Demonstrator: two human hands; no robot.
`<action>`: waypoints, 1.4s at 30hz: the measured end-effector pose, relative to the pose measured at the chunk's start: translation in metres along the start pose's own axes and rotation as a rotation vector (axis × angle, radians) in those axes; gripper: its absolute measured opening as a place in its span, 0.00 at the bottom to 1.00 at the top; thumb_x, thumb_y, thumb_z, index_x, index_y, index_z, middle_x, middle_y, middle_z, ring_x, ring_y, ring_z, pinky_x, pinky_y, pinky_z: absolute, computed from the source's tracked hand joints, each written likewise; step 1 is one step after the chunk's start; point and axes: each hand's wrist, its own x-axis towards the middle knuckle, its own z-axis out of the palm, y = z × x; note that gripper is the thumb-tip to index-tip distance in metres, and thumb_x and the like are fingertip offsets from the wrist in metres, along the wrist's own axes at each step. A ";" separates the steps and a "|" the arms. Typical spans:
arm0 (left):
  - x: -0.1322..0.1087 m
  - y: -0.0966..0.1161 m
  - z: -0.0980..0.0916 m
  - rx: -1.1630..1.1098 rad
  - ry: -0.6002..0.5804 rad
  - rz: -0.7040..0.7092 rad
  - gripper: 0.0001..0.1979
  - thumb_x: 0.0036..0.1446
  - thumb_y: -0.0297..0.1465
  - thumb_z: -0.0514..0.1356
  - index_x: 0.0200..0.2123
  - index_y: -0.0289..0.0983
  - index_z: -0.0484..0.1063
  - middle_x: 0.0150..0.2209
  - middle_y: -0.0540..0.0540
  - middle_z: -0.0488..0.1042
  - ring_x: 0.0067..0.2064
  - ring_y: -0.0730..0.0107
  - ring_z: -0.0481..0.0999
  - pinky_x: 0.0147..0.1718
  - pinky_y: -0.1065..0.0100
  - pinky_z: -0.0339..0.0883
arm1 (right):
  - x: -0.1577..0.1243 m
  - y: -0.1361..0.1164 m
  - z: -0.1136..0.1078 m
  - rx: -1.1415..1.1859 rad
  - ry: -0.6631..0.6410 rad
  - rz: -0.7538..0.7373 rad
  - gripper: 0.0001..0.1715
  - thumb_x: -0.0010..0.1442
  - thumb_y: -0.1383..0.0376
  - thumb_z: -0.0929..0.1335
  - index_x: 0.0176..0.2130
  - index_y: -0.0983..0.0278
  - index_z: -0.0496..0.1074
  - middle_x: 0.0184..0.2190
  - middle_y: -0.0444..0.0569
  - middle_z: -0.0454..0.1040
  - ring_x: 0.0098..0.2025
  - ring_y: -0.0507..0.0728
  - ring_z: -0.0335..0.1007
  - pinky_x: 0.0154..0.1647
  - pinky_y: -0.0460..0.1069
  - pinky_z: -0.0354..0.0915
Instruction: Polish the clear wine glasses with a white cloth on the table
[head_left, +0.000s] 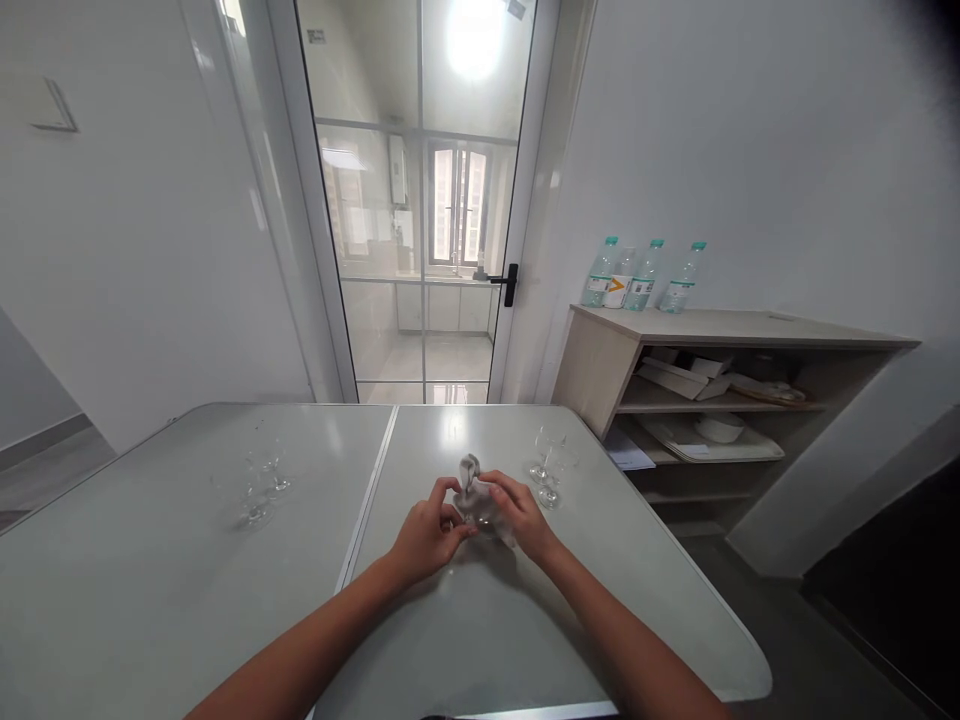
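Observation:
My left hand (pixel 429 532) is closed, its fingers and thumb pinching a small clear stemmed glass (pixel 486 524) low over the table. A thin grey cloth (pixel 469 468) wraps part of this glass and bunches up above it. From the other side, my right hand (pixel 523 515) grips the cloth against the glass, its fingers curled. Much of the glass is hidden behind the cloth and fingers. Just beyond my right hand, several clear stemmed glasses (pixel 550 496) stand upright. Farther off to the left, more clear stemmed glasses (pixel 256 512) stand in a loose group.
The pale glossy table (pixel 187 600) has a metal seam (pixel 367 500) left of my hands. On the right, a wooden shelf unit (pixel 600 360) carries several plastic bottles (pixel 641 285) on top and trays inside. A glass door (pixel 420 330) with a black handle (pixel 511 286) rises behind the table.

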 end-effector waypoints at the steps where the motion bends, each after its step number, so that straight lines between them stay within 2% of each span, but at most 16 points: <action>1: -0.001 0.000 0.000 0.025 0.017 0.023 0.22 0.56 0.37 0.66 0.48 0.42 0.58 0.24 0.56 0.76 0.20 0.73 0.66 0.27 0.71 0.57 | 0.001 0.000 0.001 0.069 0.032 0.059 0.24 0.68 0.47 0.63 0.42 0.61 0.79 0.38 0.47 0.77 0.40 0.59 0.71 0.45 0.52 0.65; 4: -0.001 0.000 0.000 0.023 0.088 0.042 0.22 0.57 0.38 0.66 0.48 0.43 0.58 0.25 0.55 0.77 0.21 0.73 0.66 0.27 0.71 0.59 | 0.002 0.002 0.005 0.256 0.111 0.189 0.29 0.67 0.43 0.62 0.39 0.62 0.77 0.35 0.47 0.76 0.38 0.58 0.69 0.43 0.51 0.66; 7: 0.002 0.004 -0.002 -0.031 0.181 0.016 0.21 0.59 0.38 0.65 0.48 0.43 0.57 0.25 0.55 0.77 0.22 0.72 0.69 0.27 0.71 0.62 | 0.002 0.005 0.010 0.402 0.134 0.266 0.33 0.66 0.40 0.61 0.41 0.64 0.76 0.33 0.48 0.76 0.36 0.59 0.70 0.40 0.52 0.67; 12: 0.008 0.013 -0.008 -0.152 0.335 -0.104 0.21 0.59 0.42 0.64 0.47 0.42 0.57 0.24 0.54 0.76 0.25 0.69 0.75 0.27 0.72 0.65 | -0.002 0.006 0.021 0.504 0.095 0.260 0.32 0.68 0.43 0.61 0.51 0.65 0.75 0.40 0.53 0.79 0.43 0.63 0.74 0.44 0.55 0.70; 14: 0.010 0.014 -0.011 -0.202 0.378 -0.156 0.22 0.58 0.44 0.65 0.46 0.42 0.58 0.23 0.55 0.76 0.21 0.71 0.72 0.23 0.74 0.62 | -0.005 0.007 0.026 0.437 0.091 0.201 0.31 0.70 0.45 0.60 0.57 0.63 0.72 0.48 0.55 0.79 0.51 0.65 0.73 0.51 0.57 0.69; 16: 0.013 0.014 -0.013 -0.253 0.406 -0.206 0.23 0.57 0.47 0.65 0.44 0.42 0.59 0.23 0.55 0.76 0.18 0.74 0.67 0.20 0.74 0.59 | -0.010 0.011 0.030 0.283 0.082 0.110 0.31 0.71 0.48 0.60 0.65 0.60 0.65 0.59 0.54 0.73 0.63 0.65 0.66 0.61 0.58 0.65; 18: 0.015 0.012 -0.014 -0.304 0.409 -0.255 0.23 0.56 0.50 0.65 0.42 0.41 0.61 0.23 0.53 0.76 0.16 0.76 0.65 0.18 0.74 0.58 | -0.016 0.018 0.033 0.101 0.034 0.026 0.36 0.72 0.51 0.61 0.72 0.57 0.52 0.68 0.53 0.62 0.71 0.63 0.56 0.69 0.60 0.57; 20: 0.016 0.010 -0.013 -0.365 0.391 -0.293 0.24 0.55 0.52 0.64 0.40 0.39 0.63 0.23 0.52 0.76 0.16 0.76 0.65 0.17 0.74 0.58 | -0.020 0.026 0.035 -0.076 -0.049 -0.038 0.41 0.73 0.53 0.60 0.75 0.56 0.37 0.74 0.52 0.50 0.75 0.61 0.47 0.72 0.61 0.52; 22: 0.017 0.007 -0.013 -0.420 0.377 -0.313 0.25 0.55 0.54 0.64 0.39 0.39 0.63 0.23 0.51 0.76 0.15 0.77 0.65 0.16 0.74 0.57 | -0.021 0.032 0.034 -0.242 -0.123 -0.124 0.43 0.73 0.57 0.60 0.75 0.56 0.31 0.75 0.53 0.43 0.76 0.62 0.41 0.72 0.63 0.50; 25: 0.018 0.002 -0.012 -0.434 0.381 -0.321 0.25 0.55 0.54 0.64 0.38 0.39 0.61 0.22 0.53 0.75 0.15 0.76 0.64 0.16 0.75 0.57 | -0.016 0.035 0.031 -0.475 -0.190 -0.311 0.41 0.72 0.66 0.59 0.75 0.55 0.35 0.75 0.54 0.46 0.76 0.64 0.40 0.72 0.66 0.50; 28: 0.017 -0.005 -0.011 -0.349 0.366 -0.327 0.22 0.57 0.50 0.63 0.36 0.40 0.59 0.15 0.57 0.69 0.14 0.75 0.63 0.16 0.75 0.56 | -0.009 0.030 0.024 -0.662 -0.241 -0.436 0.42 0.68 0.74 0.59 0.74 0.55 0.43 0.74 0.54 0.48 0.76 0.66 0.37 0.72 0.71 0.46; 30: 0.016 -0.007 -0.010 -0.293 0.307 -0.325 0.18 0.58 0.46 0.63 0.35 0.41 0.58 0.14 0.59 0.65 0.14 0.75 0.62 0.16 0.76 0.54 | -0.006 0.026 0.020 -0.741 -0.279 -0.484 0.44 0.65 0.78 0.57 0.74 0.55 0.46 0.73 0.54 0.52 0.76 0.66 0.37 0.72 0.72 0.45; 33: 0.012 -0.008 -0.008 -0.199 0.206 -0.238 0.15 0.56 0.37 0.63 0.34 0.41 0.57 0.17 0.58 0.67 0.16 0.75 0.63 0.17 0.76 0.51 | -0.004 0.019 0.015 -0.800 -0.300 -0.531 0.45 0.64 0.81 0.56 0.73 0.56 0.49 0.70 0.54 0.60 0.75 0.63 0.44 0.72 0.72 0.46; 37: 0.007 -0.009 -0.003 0.140 0.162 -0.037 0.13 0.54 0.28 0.61 0.37 0.41 0.58 0.25 0.53 0.73 0.25 0.67 0.75 0.24 0.72 0.54 | -0.004 0.007 0.013 -0.799 -0.289 -0.477 0.35 0.69 0.71 0.60 0.72 0.57 0.53 0.63 0.56 0.69 0.70 0.65 0.56 0.72 0.71 0.44; 39: 0.004 -0.012 0.000 0.341 0.127 0.008 0.14 0.53 0.26 0.60 0.40 0.41 0.58 0.26 0.51 0.74 0.27 0.64 0.77 0.25 0.70 0.53 | -0.004 0.002 0.012 -0.738 -0.285 -0.413 0.30 0.70 0.65 0.63 0.68 0.58 0.59 0.58 0.56 0.74 0.65 0.66 0.62 0.70 0.69 0.50; 42: -0.001 -0.018 0.004 0.540 0.040 0.111 0.12 0.57 0.27 0.57 0.42 0.40 0.58 0.26 0.51 0.74 0.26 0.61 0.78 0.25 0.69 0.51 | -0.004 -0.001 0.007 -0.573 -0.225 -0.265 0.25 0.70 0.56 0.64 0.63 0.60 0.66 0.53 0.55 0.77 0.54 0.65 0.70 0.59 0.61 0.62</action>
